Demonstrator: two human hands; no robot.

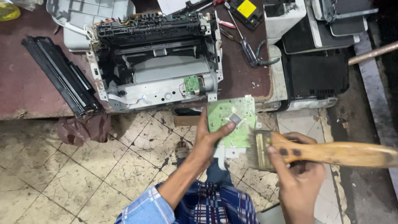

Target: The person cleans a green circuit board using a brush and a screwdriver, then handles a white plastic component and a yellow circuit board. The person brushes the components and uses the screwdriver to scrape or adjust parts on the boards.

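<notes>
Nearest the lens, at six o'clock, sits a plaid-clothed lap (pixel 215 205) with a blue striped sleeve (pixel 147 209) on the left forearm. Past it, the dark reddish worktable (pixel 25 83) fills the frame from nine to twelve o'clock, its edge chipped. On it stands one stripped printer chassis (pixel 155 62), black plastic above and grey sheet metal below, open at the top, with one small green board (pixel 191 84) at its lower right corner. At nine o'clock of the chassis lies one long black cartridge (pixel 62 76), set aslant. At one o'clock of it lie two screwdrivers (pixel 244 43) with dark handles. From one to three o'clock, several grey and black printer housings (pixel 315 54) are stacked off the table's end. Below the table, cracked, stained cream floor tiles (pixel 74 166) show, and one brown rag (pixel 83 126) hangs at the edge.

At centre, the left hand (pixel 207 143) grips one green circuit board (pixel 232 120), thumb across its face beside a dark square chip, the board held just below the table edge, clear of the chassis. At four o'clock of the board, the right hand (pixel 296 178) is clenched round the worn wooden handle of one flat paintbrush (pixel 290 151), its bristles touching the board's right edge.
</notes>
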